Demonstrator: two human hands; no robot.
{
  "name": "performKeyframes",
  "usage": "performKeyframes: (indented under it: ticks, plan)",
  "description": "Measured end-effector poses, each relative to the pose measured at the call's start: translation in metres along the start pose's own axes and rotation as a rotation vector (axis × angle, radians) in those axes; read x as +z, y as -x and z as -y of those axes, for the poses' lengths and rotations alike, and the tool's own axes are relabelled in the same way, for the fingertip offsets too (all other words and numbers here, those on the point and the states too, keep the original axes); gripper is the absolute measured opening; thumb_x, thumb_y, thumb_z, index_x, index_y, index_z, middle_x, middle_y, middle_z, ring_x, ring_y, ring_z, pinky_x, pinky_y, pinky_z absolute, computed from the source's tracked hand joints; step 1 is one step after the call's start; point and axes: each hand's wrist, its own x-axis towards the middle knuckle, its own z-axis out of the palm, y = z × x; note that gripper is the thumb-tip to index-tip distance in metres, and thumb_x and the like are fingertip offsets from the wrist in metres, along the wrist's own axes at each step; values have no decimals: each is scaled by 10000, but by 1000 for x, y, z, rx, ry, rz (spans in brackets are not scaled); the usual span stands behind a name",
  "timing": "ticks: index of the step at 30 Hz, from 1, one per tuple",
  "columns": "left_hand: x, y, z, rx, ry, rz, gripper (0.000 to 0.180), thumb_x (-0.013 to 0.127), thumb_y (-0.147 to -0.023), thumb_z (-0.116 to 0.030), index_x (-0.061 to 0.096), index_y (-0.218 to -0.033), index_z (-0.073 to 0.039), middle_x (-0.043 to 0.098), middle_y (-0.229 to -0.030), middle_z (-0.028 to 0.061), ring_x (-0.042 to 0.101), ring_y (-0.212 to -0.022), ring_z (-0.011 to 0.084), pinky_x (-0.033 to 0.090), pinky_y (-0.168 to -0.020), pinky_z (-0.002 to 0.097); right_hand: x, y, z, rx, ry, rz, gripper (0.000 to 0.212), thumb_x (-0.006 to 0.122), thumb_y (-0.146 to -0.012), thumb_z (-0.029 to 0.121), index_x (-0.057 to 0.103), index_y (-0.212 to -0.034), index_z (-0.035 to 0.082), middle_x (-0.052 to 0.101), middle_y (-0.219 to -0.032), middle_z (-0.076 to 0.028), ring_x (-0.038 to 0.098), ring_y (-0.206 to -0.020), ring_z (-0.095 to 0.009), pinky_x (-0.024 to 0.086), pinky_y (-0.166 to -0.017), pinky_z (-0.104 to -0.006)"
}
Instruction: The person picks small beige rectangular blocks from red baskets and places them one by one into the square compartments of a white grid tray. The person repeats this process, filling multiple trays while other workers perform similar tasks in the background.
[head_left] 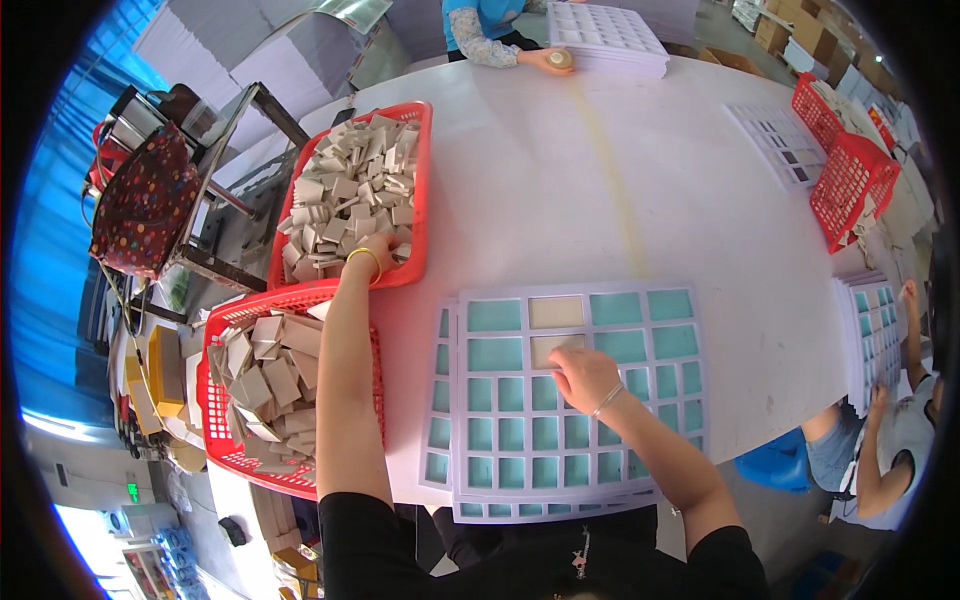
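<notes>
A white tray (580, 405) with turquoise-backed compartments lies in front of me on top of other trays. Its larger compartments run along the far rows, smaller ones along the near rows. Two beige rectangular pieces fill neighbouring large compartments: one piece (556, 312) in the far row, the other piece (546, 350) just nearer. My right hand (588, 380) is closed, its fingertips touching the nearer piece. My left hand (376, 254) reaches into the near right corner of the far red basket (424, 170), among small beige pieces (350, 190); its fingers are largely hidden.
Under my left forearm stands a second red basket (215, 400) with larger beige pieces (275, 380). Across the white table (530, 180), a person's hand (550, 62) is beside stacked trays (610, 40). At right are red baskets (850, 185), another tray (775, 145) and a second person (885, 450).
</notes>
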Motion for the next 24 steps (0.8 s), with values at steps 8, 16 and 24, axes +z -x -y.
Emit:
performKeyframes:
  ticks: [8, 16, 24]
  plan:
    - [-15, 25, -36, -131, -67, -159, 473, 789, -664, -257, 619, -1061, -66, 650, -1104, 150, 608, -1035, 329, 484, -898, 381, 4, 3, -4, -33, -30, -65, 208, 643, -772, 88, 516, -937, 101, 601, -781, -54, 589, -717, -279, 466, -598, -401]
    - [-11, 27, -24, -11, 208, -59, 479, 756, -710, -221, 615, -1139, -60, 649, -1121, 154, 608, -1067, 301, 478, -904, 352, 3, 4, 0, -4, -21, -34, 223, 643, -776, 93, 514, -958, 92, 613, -846, -63, 598, -753, -288, 478, -614, -410]
    - [-11, 24, -34, -244, 201, -103, 457, 758, -697, -215, 645, -1112, -61, 669, -1066, 160, 642, -998, 289, 496, -851, 359, 5, 7, -2, 28, -28, -24, 223, 644, -777, 97, 516, -959, 90, 613, -844, -62, 600, -768, -290, 481, -628, -410]
